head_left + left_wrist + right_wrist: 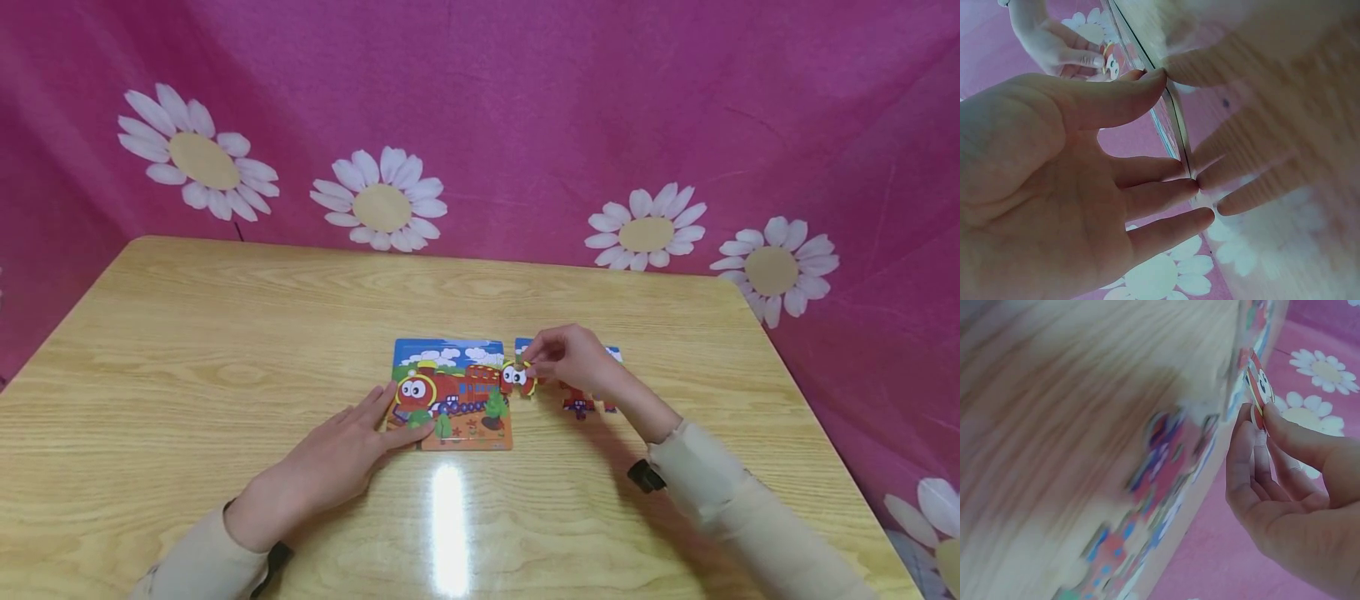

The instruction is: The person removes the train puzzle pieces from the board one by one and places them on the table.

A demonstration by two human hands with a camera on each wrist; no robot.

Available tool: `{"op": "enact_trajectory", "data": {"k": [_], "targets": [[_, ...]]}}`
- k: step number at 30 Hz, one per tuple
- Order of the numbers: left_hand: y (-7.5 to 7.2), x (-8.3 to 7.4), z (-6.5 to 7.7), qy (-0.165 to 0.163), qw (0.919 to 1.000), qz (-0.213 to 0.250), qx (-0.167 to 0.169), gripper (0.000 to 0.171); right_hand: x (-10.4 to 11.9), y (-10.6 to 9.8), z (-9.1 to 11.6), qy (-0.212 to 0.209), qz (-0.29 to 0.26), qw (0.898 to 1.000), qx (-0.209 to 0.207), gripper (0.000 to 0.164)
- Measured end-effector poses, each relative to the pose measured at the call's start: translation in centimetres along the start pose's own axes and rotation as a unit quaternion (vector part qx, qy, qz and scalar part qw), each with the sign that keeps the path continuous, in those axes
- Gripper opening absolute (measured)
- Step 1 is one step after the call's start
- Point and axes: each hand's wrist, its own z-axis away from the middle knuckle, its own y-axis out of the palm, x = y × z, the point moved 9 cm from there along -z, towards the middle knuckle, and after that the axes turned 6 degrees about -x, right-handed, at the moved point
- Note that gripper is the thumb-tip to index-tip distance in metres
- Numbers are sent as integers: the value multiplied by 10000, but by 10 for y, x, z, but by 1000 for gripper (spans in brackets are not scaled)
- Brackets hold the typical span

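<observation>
On the wooden table lies a flat puzzle board (465, 417) with a picture of a red train with eyes. My left hand (330, 454) rests at its left side, thumb and fingertips on the edge and the fingers extended. In my right hand (573, 358), thumb and fingers pinch a puzzle piece (516, 377) printed with the train's face. This piece is raised off the table close to the board's right edge, and the right wrist view shows it tilted. Other puzzle pieces (577, 403) lie beneath and beyond the right hand, partly hidden by it.
The wooden table (262, 333) extends around the board and reflects a bright strip of light. Behind it hangs a pink cloth (510, 108) with large white daisies. Dark straps sit at both wrists, below beige sleeves (720, 483).
</observation>
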Motion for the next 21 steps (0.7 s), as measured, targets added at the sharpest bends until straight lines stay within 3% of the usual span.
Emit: {"op": "enact_trajectory", "data": {"k": [8,21], "targets": [[0,0,0,10,10000,-8,-8,56,-17,-6,6,168,419,9989,-126,7],[-2,-1,0,38,10000,6,-22,55,-14,-2,9,-235,1103,9926,-457,9]]}}
